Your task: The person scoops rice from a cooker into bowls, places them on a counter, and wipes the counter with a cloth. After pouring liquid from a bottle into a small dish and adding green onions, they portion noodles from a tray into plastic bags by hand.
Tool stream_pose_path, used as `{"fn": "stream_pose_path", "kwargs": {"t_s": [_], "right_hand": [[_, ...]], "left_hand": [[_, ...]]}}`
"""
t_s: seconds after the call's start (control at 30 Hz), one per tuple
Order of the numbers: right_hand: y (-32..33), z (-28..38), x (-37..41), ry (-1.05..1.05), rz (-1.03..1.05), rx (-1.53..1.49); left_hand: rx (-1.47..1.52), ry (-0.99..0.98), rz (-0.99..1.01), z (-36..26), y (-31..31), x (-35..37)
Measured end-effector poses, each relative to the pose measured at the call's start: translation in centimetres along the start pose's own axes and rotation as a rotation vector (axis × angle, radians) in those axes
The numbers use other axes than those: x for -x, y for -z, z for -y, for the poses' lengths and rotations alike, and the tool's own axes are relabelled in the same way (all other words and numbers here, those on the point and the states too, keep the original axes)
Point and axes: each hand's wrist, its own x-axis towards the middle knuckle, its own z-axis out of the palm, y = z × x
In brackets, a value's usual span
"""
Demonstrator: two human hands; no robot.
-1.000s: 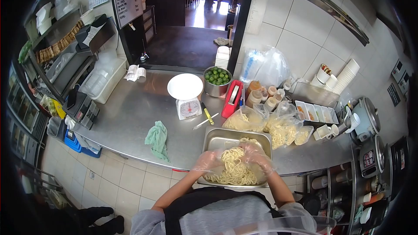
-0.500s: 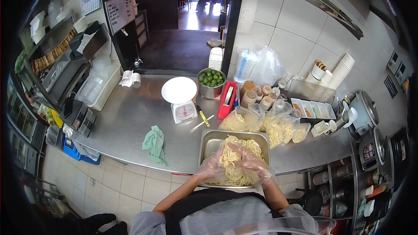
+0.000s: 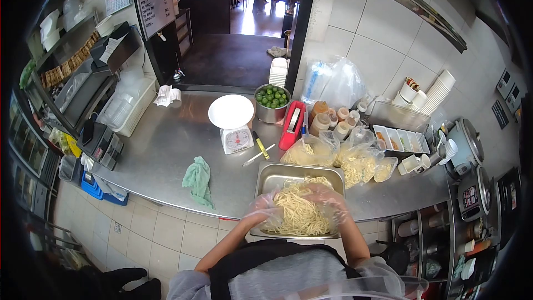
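A heap of pale yellow noodles (image 3: 300,211) lies in a rectangular steel tray (image 3: 272,171) at the counter's front edge. My left hand (image 3: 263,211), in a clear plastic glove, cups the heap from the left, its fingertips hidden by noodles and plastic. On the opposite side my right hand (image 3: 328,200), gloved likewise, curls over the noodles, slightly smeared by motion. Both hands are inside the tray's outline. Just behind the tray sit clear bags of noodles (image 3: 311,154), with more bagged noodles (image 3: 355,169) to the right.
A kitchen scale (image 3: 236,140) with a white bowl stands behind left, near a yellow marker (image 3: 261,147). A green cloth (image 3: 197,180) lies left. Farther back are a pot of green limes (image 3: 271,99), a red tape dispenser (image 3: 292,125), sauce bottles (image 3: 320,125) and a condiment box (image 3: 400,139).
The clump of noodles between my hands has come down and spread into a wider heap in the tray. My hands have moved slightly apart, and the right one has turned over the noodles.
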Motion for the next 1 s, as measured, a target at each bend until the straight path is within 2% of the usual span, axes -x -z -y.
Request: {"fn": "stream_pose_path", "kwargs": {"t_s": [0.03,0.13,0.17,0.27,0.37,0.43,0.5,0.53,0.57,0.63,0.67,0.7,0.77,0.83,0.87,0.9,0.93,1.0], "right_hand": [[-0.3,-0.3,-0.2,0.022,0.039,0.037],[-2.7,1.5,-1.6,0.07,0.208,0.153],[-2.7,1.5,-1.8,-0.045,0.238,0.025],[-6.6,5.9,0.5,-0.001,0.097,-0.07],[-3.3,1.8,-2.1,-0.029,0.054,0.406],[-3.3,1.2,-1.2,0.092,-0.06,0.375],[-3.2,1.6,-1.3,0.111,-0.12,0.548],[-3.2,2.0,-1.5,0.068,-0.125,0.736],[-3.3,2.4,-1.5,0.021,-0.13,0.923],[-4.9,3.1,-0.1,-0.07,-0.163,0.641],[-5.4,3.6,0.2,-0.112,-0.18,0.502],[-5.5,3.7,0.2,-0.041,-0.089,0.46],[-5.7,3.8,0.5,0.093,0.086,0.369],[-6.9,5.4,1.3,0.033,0.135,0.17],[-7.3,5.8,1.7,0.005,0.158,0.071],[-4.7,2.6,0.8,-0.142,-0.053,0.49],[-4.6,2.1,0.7,-0.071,-0.1,0.689],[-4.4,1.5,0.5,0.084,-0.19,1.087]], "left_hand": [[0.01,0.041,-0.015,-0.2,-0.6,0.0],[0.122,-0.053,-0.051,-0.1,-1.9,-0.5],[0.103,-0.089,-0.054,0.2,-2.1,-0.7],[0.025,-0.143,-0.087,0.6,-1.8,-1.2],[-0.051,-0.076,-0.146,-0.1,-1.3,-1.0],[-0.086,-0.015,-0.174,-0.6,-0.8,-0.9],[-0.112,-0.062,-0.264,-0.3,-0.5,-0.2],[-0.127,-0.085,-0.307,-0.2,-0.4,0.1],[-0.064,-0.02,-0.259,-0.2,-0.5,0.2],[0.067,0.113,-0.161,0.0,-1.1,0.6],[0.101,0.062,-0.176,1.9,-1.9,-0.1],[0.135,0.013,-0.187,5.0,-3.2,-1.4],[0.154,-0.059,-0.171,6.0,-4.3,-2.1],[0.118,-0.107,-0.121,3.0,-3.7,-1.7],[0.0,-0.104,-0.112,1.0,-3.1,-1.3],[-0.117,-0.104,-0.102,-1.2,-2.6,-0.9],[-0.235,-0.107,-0.094,-2.3,-2.4,-0.7],[-0.123,-0.159,-0.084,-0.6,-2.4,-1.8]]}}
